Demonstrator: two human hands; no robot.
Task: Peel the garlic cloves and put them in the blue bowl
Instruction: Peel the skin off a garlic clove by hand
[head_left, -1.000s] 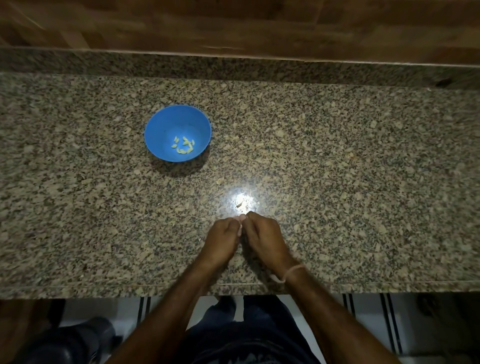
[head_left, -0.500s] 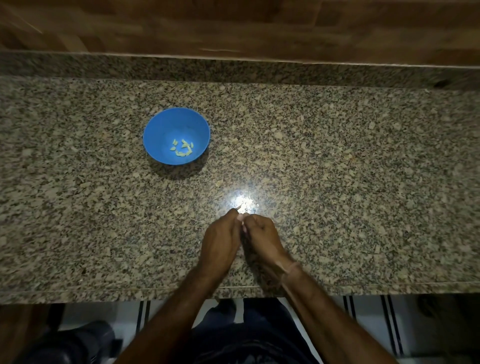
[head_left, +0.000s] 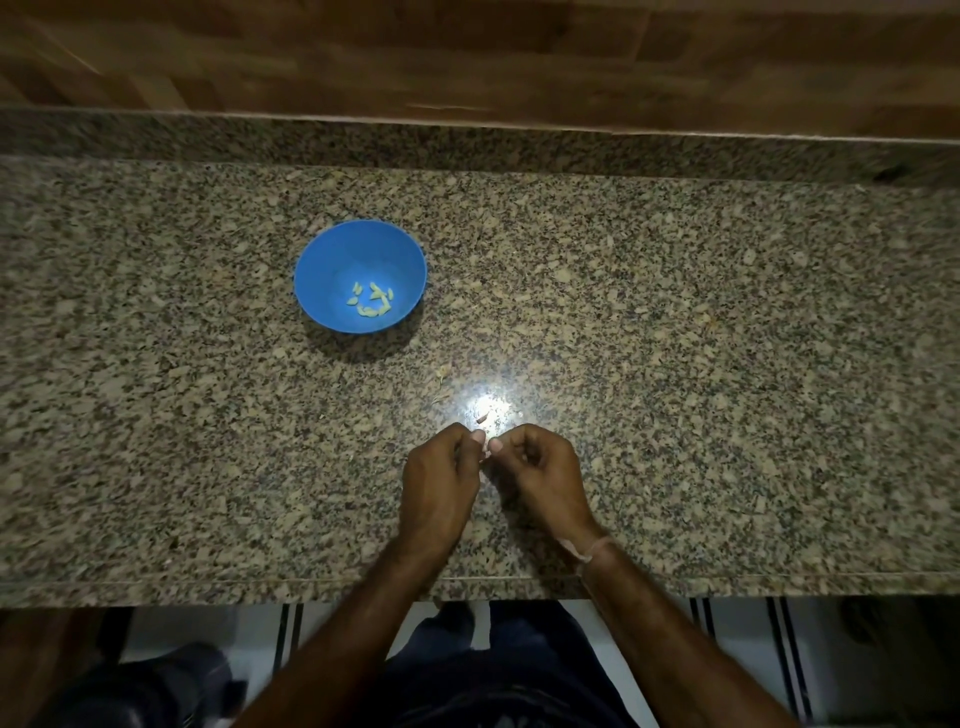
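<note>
A blue bowl (head_left: 332, 260) stands on the granite counter, left of centre, with several peeled garlic cloves (head_left: 373, 300) in its bottom. My left hand (head_left: 439, 480) and my right hand (head_left: 545, 475) meet near the counter's front edge. Their fingertips pinch a small garlic clove (head_left: 484, 455) between them; most of it is hidden by the fingers. Both hands have curled fingers. A small scrap of garlic skin (head_left: 482, 417) lies just beyond the fingertips in a bright glare spot.
The granite counter (head_left: 727, 389) runs the full width, with a raised granite strip and a wooden wall behind. Small skin flakes (head_left: 441, 373) lie between the bowl and my hands. The counter's front edge (head_left: 208, 592) is just below my wrists.
My hands have drawn slightly apart at the knuckles while the fingertips stay together on the clove. The bowl has not moved.
</note>
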